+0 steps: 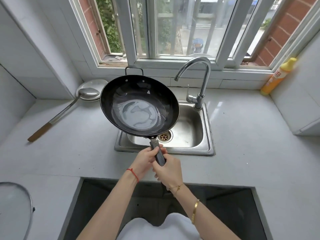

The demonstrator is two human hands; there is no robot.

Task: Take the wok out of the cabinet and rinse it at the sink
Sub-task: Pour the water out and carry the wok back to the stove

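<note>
Pale countertop, window behind. Glass lid lying at 8 o'clock; ladle resting on a plate at 10. Wok, water pooling inside, hovering over the steel sink, faucet at 1. Yellow bottle standing at 2. Left hand and right hand both gripping the wok's handle.

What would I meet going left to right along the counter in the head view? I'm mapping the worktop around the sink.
Glass lid → ladle → wok → faucet → yellow bottle.
</note>
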